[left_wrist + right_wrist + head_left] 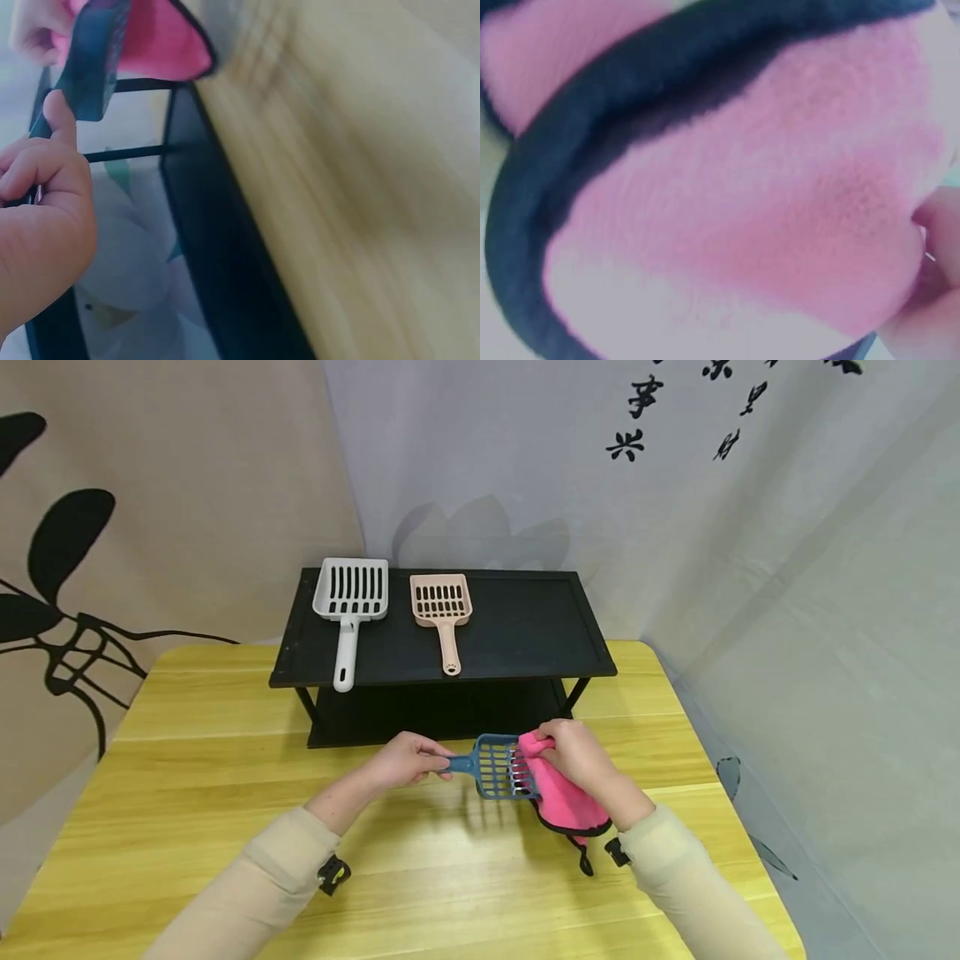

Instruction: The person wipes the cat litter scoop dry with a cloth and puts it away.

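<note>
My left hand [406,762] grips the handle of a blue slotted litter scoop [495,768], held over the table in front of the rack. In the left wrist view the left hand [49,187] curls round that handle, thumb along it. A pink cloth [564,797] with black edging and a small loop hangs from my right hand [576,750], which pinches it against the far edge of the scoop's head. The pink cloth [765,217] fills most of the right wrist view, with part of the right hand [930,277] at the right edge.
A low black rack [525,622] stands behind the hands. On its top lie a white litter scoop [347,652] and a smaller beige litter scoop [447,647]. The wooden table [420,893] spreads beneath, with a printed curtain [480,460] behind.
</note>
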{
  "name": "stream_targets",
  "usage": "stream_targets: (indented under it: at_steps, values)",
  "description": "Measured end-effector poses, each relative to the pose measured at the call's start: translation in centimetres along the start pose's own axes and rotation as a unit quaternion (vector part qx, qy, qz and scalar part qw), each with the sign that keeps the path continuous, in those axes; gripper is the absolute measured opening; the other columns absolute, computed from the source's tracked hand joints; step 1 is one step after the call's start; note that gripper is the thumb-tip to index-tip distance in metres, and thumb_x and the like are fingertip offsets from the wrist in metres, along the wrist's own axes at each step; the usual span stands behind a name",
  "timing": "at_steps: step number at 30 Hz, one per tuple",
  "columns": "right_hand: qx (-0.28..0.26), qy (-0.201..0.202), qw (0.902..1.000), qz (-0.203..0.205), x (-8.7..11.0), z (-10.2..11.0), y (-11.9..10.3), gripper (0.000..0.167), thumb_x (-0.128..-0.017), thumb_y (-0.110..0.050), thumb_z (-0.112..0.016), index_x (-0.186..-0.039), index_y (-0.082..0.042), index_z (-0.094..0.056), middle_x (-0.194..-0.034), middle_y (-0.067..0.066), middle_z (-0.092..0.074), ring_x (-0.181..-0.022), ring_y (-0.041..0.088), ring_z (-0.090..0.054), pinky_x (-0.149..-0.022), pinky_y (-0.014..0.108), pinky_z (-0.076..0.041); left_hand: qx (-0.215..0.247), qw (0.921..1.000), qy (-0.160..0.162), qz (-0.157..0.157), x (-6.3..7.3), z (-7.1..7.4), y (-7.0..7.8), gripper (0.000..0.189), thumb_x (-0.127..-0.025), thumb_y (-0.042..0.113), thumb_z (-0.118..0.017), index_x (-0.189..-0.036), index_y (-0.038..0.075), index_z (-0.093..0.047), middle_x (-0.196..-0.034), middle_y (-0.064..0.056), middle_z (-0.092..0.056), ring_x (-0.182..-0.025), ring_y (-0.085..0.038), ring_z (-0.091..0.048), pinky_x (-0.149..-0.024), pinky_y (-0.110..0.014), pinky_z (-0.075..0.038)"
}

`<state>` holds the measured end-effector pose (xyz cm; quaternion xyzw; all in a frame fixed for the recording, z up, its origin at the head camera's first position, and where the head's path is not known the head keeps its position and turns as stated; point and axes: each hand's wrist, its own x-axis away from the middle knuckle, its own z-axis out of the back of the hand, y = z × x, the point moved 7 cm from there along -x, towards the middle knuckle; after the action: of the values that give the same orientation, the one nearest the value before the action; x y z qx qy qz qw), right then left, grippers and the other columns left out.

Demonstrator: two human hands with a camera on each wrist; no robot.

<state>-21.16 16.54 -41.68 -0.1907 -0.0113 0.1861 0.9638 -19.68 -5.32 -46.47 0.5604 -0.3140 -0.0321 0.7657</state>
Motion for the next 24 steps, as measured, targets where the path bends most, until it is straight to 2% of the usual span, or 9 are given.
stream_targets:
  at_steps: [3,6,10,14,18,20,24]
  values:
    - [0.0,0.005,0.9999,-0.015,0.2,0.6,1.0,0.014,-0.076,-0.006,-0.075,-0.088,-0.002,-0.069,-0.09,0.012,-0.069,-0.079,0.023,-0.064,-0.07,0.033,-0.053,0.029,0.9995,-0.006,0.009,0.0,0.0,-1.0,0.027,-0.095,0.011,-0.052,-0.114,-0.005,-0.063,-0.079,-0.002,-0.07,-0.047,-0.005,-0.03,-0.047,-0.017,-0.025]
    - [-0.01,0.01,0.9993,-0.036,0.4,1.2,2.0,0.014,-0.077,-0.006,-0.075,-0.089,-0.001,-0.069,-0.09,0.013,-0.069,-0.076,0.022,-0.061,-0.067,0.032,-0.052,0.082,0.9961,-0.031,0.011,0.0,-0.1,-2.0,0.033,-0.097,0.01,-0.048,-0.121,-0.012,-0.053,-0.075,0.003,-0.065,-0.049,-0.002,-0.03,-0.047,-0.015,-0.023]
    - [-0.058,0.04,0.9951,-0.07,0.8,2.3,3.1,0.015,-0.079,-0.008,-0.074,-0.091,-0.001,-0.07,-0.09,0.014,-0.069,-0.075,0.022,-0.059,-0.067,0.03,-0.051,0.15,0.9866,-0.061,0.022,0.1,-0.1,-2.8,0.039,-0.099,0.01,-0.044,-0.129,-0.014,-0.042,-0.076,0.006,-0.062,-0.049,0.002,-0.029,-0.046,-0.012,-0.022]
    - [-0.105,0.084,0.9872,-0.086,1.4,3.5,2.9,0.018,-0.079,-0.014,-0.074,-0.092,-0.003,-0.069,-0.089,0.013,-0.069,-0.073,0.02,-0.056,-0.065,0.027,-0.049,0.203,0.9752,-0.072,0.053,0.2,-0.1,-3.3,0.038,-0.101,0.012,-0.038,-0.13,-0.013,-0.04,-0.077,0.007,-0.062,-0.048,0.004,-0.029,-0.044,-0.01,-0.021]
    - [-0.116,0.142,0.9817,-0.052,2.2,4.4,0.7,0.018,-0.076,-0.012,-0.077,-0.089,-0.004,-0.067,-0.084,0.011,-0.067,-0.07,0.018,-0.055,-0.062,0.026,-0.049,0.244,0.9628,-0.087,0.078,0.2,-0.6,-3.1,0.037,-0.102,0.011,-0.031,-0.129,-0.012,-0.039,-0.075,0.006,-0.058,-0.046,0.004,-0.027,-0.043,-0.01,-0.02]
    - [-0.108,0.168,0.9797,-0.021,2.5,4.3,-0.8,0.018,-0.074,-0.01,-0.079,-0.087,-0.004,-0.066,-0.083,0.01,-0.066,-0.069,0.017,-0.056,-0.062,0.026,-0.05,0.251,0.96,-0.093,0.081,0.1,-1.0,-2.8,0.037,-0.102,0.01,-0.029,-0.128,-0.013,-0.038,-0.074,0.006,-0.056,-0.046,0.005,-0.027,-0.042,-0.009,-0.02]
    - [-0.064,0.178,0.9813,0.036,2.9,2.9,-3.7,0.018,-0.074,-0.011,-0.078,-0.086,-0.006,-0.065,-0.085,0.007,-0.066,-0.071,0.016,-0.059,-0.064,0.028,-0.052,0.257,0.9576,-0.1,0.081,-0.2,-1.8,-2.2,0.036,-0.102,0.009,-0.029,-0.128,-0.013,-0.038,-0.072,0.005,-0.054,-0.044,0.005,-0.027,-0.042,-0.009,-0.02]
